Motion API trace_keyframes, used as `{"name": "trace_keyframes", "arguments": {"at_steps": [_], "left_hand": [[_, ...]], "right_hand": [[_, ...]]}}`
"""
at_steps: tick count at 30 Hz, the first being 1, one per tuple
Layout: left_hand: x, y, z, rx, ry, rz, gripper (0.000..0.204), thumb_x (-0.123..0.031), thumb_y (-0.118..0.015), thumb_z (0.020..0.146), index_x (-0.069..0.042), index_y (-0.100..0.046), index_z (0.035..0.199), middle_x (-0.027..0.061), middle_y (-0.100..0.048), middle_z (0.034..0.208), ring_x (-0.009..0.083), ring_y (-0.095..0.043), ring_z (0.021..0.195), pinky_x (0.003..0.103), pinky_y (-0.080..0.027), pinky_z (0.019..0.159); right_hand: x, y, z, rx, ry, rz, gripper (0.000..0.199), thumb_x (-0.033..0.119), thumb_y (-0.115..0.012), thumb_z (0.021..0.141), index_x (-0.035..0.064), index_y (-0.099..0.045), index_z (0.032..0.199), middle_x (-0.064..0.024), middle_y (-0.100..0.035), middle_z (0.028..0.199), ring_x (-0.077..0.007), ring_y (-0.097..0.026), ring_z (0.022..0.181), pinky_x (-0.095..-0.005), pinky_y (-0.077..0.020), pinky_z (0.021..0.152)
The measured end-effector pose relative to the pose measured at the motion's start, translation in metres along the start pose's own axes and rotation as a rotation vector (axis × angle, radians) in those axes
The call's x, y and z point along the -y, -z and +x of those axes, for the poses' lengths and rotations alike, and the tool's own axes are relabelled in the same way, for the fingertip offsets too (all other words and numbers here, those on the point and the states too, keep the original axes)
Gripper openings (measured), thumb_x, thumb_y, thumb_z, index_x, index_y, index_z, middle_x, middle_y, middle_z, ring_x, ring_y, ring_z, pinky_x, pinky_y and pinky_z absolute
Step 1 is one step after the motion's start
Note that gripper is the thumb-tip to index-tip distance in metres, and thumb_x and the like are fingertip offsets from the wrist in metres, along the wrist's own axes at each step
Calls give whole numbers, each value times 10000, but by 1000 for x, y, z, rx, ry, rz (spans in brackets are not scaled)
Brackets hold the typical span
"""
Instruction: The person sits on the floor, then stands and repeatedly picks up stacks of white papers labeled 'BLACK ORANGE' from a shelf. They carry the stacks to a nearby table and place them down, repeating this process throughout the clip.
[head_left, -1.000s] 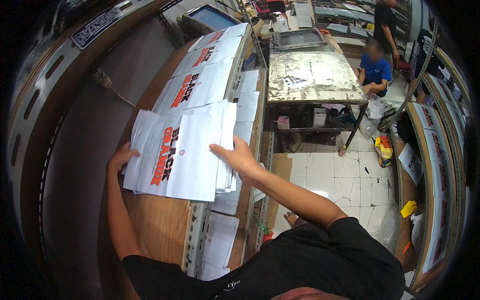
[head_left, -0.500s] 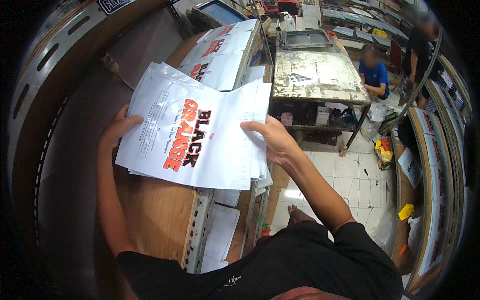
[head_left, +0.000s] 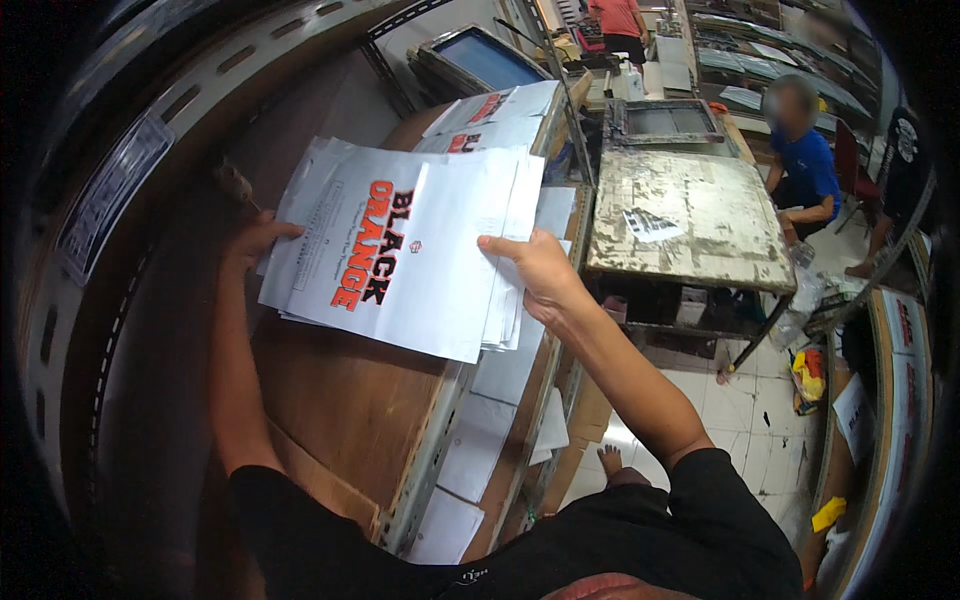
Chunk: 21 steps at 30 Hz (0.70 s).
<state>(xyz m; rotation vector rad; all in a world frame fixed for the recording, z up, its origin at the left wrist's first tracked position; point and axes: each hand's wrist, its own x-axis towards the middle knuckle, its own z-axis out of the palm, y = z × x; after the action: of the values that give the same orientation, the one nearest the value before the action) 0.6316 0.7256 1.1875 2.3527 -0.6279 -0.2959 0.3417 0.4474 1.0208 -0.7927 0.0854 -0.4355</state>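
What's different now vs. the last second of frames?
The stack of printed white sheets has moved forward along the wooden shelf, hiding more of the printed row beyond it. The view has shifted too, so the worn table sits lower and further right. No visible letting go: left hand and right hand hold the stack throughout. The dark frame stays on the table.

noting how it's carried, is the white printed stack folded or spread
Spread: the printed stack shows its broad top face between left hand and right hand.
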Motion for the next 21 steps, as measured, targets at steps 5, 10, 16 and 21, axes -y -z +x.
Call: {"name": "trace_keyframes", "arguments": {"at_steps": [5, 10, 16, 21], "left_hand": [[56, 8, 94, 62, 215, 144, 571, -185, -774, 771, 60, -588, 1252, 154, -698, 1100, 264, -688, 945, 395, -533, 873], [63, -72, 119, 199, 321, 55, 682, -201, -856, 691, 42, -583, 1267, 153, -687, 1127, 239, -687, 980, 357, -536, 870], [77, -68, 127, 257, 505, 178, 815, -319, -878, 639, 30, -564, 1305, 199, -664, 1170, 312, -676, 1013, 444, -541, 872], [50, -84, 117, 224, 471, 269, 825, -360, -815, 672, 34, -532, 1341, 210, -658, 1188, 331, -668, 1023, 443, -527, 902]], "right_hand": [[-5, 14, 56, 62, -89, -61, 348, 28, -663, 899, -112, -559, 1200, -218, -665, 1113, -260, -689, 958, -375, -579, 845], [2, 42, 76, 106, -247, -63, 525, 159, -681, 918, -103, -466, 1318, -223, -582, 1280, -264, -601, 1147, -388, -492, 996], [14, 42, 73, 122, -261, -130, 522, 204, -687, 920, -85, -489, 1307, -212, -582, 1276, -252, -602, 1136, -369, -492, 979], [18, 47, 63, 109, -199, -306, 515, 206, -718, 893, -65, -519, 1283, -202, -585, 1271, -241, -610, 1119, -348, -506, 943]]}}
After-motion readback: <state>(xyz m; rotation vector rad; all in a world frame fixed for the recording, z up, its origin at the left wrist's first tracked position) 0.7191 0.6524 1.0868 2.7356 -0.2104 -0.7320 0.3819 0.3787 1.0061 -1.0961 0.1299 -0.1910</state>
